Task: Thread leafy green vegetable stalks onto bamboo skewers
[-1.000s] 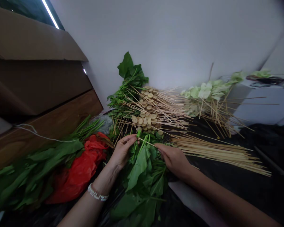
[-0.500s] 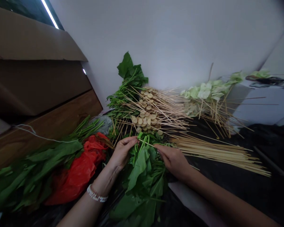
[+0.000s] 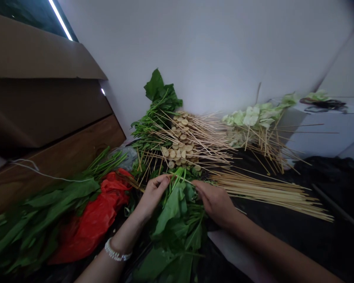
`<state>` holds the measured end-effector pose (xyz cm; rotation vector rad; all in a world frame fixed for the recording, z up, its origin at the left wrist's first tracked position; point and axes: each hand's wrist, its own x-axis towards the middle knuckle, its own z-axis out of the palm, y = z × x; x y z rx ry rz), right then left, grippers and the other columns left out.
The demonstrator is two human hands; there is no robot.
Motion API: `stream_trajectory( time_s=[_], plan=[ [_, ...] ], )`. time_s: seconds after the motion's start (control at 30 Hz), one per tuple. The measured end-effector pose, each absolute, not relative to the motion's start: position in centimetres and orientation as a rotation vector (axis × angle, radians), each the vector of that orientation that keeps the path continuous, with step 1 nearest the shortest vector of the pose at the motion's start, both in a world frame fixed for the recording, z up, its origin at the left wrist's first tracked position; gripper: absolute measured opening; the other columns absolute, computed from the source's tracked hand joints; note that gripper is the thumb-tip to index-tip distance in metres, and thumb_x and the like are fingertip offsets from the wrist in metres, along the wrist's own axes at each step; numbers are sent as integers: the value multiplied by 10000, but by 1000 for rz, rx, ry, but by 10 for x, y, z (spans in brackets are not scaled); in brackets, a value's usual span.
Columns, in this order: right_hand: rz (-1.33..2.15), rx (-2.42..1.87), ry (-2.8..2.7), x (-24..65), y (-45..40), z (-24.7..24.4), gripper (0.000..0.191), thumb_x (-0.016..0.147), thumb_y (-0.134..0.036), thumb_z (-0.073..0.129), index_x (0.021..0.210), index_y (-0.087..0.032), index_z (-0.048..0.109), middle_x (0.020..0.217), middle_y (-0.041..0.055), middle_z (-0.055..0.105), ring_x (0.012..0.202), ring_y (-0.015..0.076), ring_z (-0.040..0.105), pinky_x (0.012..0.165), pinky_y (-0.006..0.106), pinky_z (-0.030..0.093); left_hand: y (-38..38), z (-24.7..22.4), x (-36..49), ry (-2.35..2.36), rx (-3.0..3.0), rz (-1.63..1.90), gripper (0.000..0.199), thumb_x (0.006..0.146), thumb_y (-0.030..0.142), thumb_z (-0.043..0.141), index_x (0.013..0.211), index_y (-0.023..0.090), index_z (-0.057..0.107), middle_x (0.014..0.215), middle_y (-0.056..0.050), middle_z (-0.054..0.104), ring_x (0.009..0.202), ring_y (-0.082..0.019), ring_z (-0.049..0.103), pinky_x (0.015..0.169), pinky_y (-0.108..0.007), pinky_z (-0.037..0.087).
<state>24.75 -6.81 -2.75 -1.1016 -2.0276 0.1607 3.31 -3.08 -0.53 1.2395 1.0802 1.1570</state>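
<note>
Between my two hands a thin bamboo skewer runs crosswise through or against the pale stems of some leafy greens, whose broad leaves hang down below it. My left hand is closed, thumb and forefinger pinched at the skewer's left end beside the stems. My right hand is closed around the skewer's other side, fingers mostly hidden from above. Below lies a pile of more leafy greens. Just beyond my hands are skewered round pale slices, stacked with their sticks pointing right.
Bare skewers lie in a bundle on the right. Behind are skewered greens and skewered pale cabbage-like leaves by the wall. At left are a red plastic bag, loose greens and a cardboard box.
The stem ends stood up in a bend by my left fingers; now they sit lower, bunched along the skewer. Both hands keep their pinch, and the view has shifted slightly.
</note>
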Motion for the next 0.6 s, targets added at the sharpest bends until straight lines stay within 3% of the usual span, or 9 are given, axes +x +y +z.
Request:
stream_trajectory(
  time_s=[0.13, 0.2, 0.33, 0.47, 0.53, 0.6],
  plan=[
    [176, -1215, -1816, 264, -61, -17, 255, 988, -239, 325, 1065, -192, 563, 653, -12, 632, 564, 151, 609, 576, 258, 431, -31, -6, 29, 1103, 1475, 1086, 577, 761, 699, 574, 772, 150, 751, 687, -38, 696, 648, -180, 600, 592, -255, 448],
    [228, -1241, -1688, 272, -56, -13, 233, 993, -261, 326, 1053, -205, 545, 638, -27, 609, 554, 144, 586, 578, 252, 417, -29, -5, 26, 1152, 1602, 1100, 517, 799, 639, 579, 745, 150, 739, 695, -33, 693, 661, -177, 600, 614, -254, 444],
    [391, -1234, -1497, 280, -50, -11, 238, 998, -308, 326, 1087, -217, 527, 602, -44, 586, 509, 138, 534, 526, 242, 383, -24, -6, 22, 1283, 1831, 1186, 358, 896, 439, 539, 993, 156, 736, 879, -69, 717, 821, -213, 638, 746, -301, 472],
    [487, -1216, -1444, 280, -48, -12, 230, 995, -342, 348, 1063, -222, 531, 600, -43, 589, 488, 128, 487, 512, 234, 362, -26, -11, 23, 1400, 2287, 1323, 209, 854, 232, 586, 993, 186, 735, 1081, -109, 668, 1014, -265, 595, 910, -413, 438],
    [497, -1216, -1438, 279, -48, -11, 215, 993, -348, 362, 1032, -221, 532, 601, -43, 591, 482, 120, 468, 519, 231, 359, -31, -13, 27, 1422, 2463, 1376, 164, 851, 202, 601, 935, 202, 743, 1079, -107, 662, 1035, -269, 571, 916, -431, 432],
    [502, -1219, -1430, 278, -48, -10, 205, 990, -351, 374, 1014, -219, 529, 595, -45, 588, 473, 113, 454, 518, 228, 354, -36, -15, 32, 1249, 2532, 1273, 156, 876, 213, 602, 951, 216, 738, 982, -85, 677, 953, -229, 599, 852, -375, 470]
  ],
)
